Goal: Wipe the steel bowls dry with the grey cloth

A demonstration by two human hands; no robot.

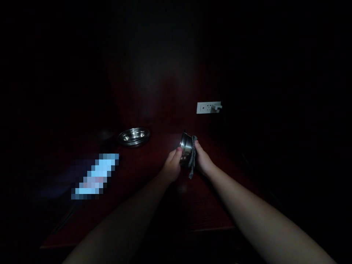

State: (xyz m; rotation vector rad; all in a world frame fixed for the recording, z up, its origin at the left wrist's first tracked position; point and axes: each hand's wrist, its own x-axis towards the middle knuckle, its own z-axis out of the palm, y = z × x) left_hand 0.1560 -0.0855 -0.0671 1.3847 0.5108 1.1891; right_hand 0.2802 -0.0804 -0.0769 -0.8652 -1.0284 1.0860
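Observation:
Between my two hands a shiny metal bowl (186, 146) is tipped on its side, above the dark red table. My left hand (173, 165) grips it with the thumb on the wall near the rim; its other fingers are hidden. On the bowl's base side, my right hand (202, 157) holds a grey patterned cloth (193, 157) against the metal. A strip of the cloth hangs below the bowl. The right fingers are mostly hidden behind the cloth and bowl.
Stacked metal bowls (134, 137) stand at the back left of the table (154, 157). A pixelated bright screen (99, 176) is at the left. A white wall socket (208, 107) holds a plug at the back right. The surroundings are very dark.

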